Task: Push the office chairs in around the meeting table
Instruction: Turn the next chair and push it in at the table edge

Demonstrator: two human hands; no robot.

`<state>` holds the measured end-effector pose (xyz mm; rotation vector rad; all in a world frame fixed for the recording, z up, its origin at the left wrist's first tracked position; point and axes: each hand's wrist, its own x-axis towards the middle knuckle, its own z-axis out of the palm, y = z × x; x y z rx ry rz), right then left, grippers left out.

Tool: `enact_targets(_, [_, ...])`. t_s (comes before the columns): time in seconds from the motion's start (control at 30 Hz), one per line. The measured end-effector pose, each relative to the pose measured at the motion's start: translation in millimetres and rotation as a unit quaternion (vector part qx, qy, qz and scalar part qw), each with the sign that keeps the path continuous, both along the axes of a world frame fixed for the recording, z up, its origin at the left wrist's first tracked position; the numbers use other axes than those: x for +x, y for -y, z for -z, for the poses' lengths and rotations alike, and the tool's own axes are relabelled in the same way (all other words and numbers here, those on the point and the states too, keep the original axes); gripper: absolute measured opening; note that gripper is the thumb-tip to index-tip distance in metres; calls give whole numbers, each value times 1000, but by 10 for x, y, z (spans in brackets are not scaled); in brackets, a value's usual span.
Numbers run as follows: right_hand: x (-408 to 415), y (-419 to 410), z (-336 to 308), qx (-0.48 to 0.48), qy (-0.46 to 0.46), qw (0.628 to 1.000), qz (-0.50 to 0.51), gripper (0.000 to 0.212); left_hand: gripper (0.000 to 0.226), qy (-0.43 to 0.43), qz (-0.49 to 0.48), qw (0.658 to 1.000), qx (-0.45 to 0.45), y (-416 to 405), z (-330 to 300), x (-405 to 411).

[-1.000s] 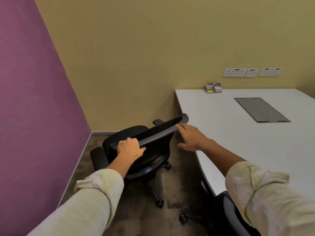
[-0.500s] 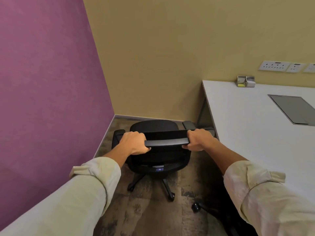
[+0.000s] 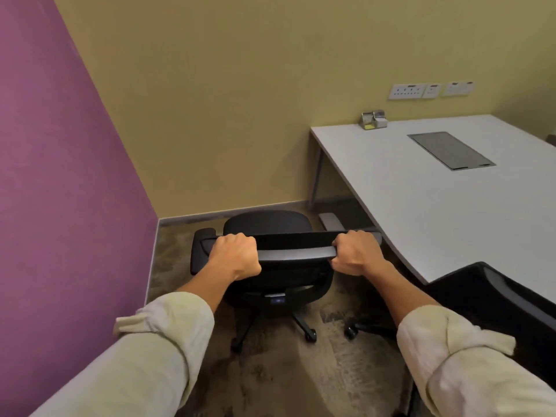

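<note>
Gripping chair backrest (image 3: 296, 252) beside table edge (image 3: 391, 251), both hands.

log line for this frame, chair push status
phase: gripping | left hand: shut on chair backrest | right hand: shut on chair backrest | chair: beside meeting table, not yet pushed in, facing yellow wall

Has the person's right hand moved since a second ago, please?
Yes. The right hand, open beside the white table's edge then, now grips the black office chair's backrest top.

No legible text, labels or signs anywhere in view.
</note>
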<state>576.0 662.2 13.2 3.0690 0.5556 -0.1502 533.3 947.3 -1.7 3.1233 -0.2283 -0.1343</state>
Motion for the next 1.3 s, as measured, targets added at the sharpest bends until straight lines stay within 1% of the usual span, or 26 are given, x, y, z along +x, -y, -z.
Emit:
enact_targets(0.2, [-21,-250,46,10,20,1000,20,25,9,-1,32,999,12,-328,-79,139])
enact_targets(0.33, [220,-277,48,-2,28,999,22,29,10,0,50,999,5,-374,-115,375])
enact_targets(0.43, [449,-219,79,-9,31,999,36,27,12,-5,56,998,-4,-319,-91,580])
enact_targets(0.6, [1002,-162,91,-11,34,998,47,27,15,-2,53,998,-16,-258,-88,1150])
enact_targets(0.7, [1362,-128,75,-5,30,998,63,30,15,2,57,998,-13,-202,-93,1566])
enact_targets(0.9, [1848,-208,48,4,15,996,91,28,11,0,73,997,-3,-231,-65,2282])
enact_targets(1.0, [1964,-363,51,21,7,993,119,28,10,3,94,996,5,-388,-72,2577])
enact_targets(1.1, [1966,-637,105,42,12,986,159,23,23,10,132,991,22,-652,-44,2892])
enact_targets(1.2, [1889,-982,154,42,29,979,197,19,14,5,166,986,36,-925,-42,3110])
enact_targets(1.3, [1739,-1286,159,38,31,970,239,15,10,-7,209,977,40,-1126,-55,3203])
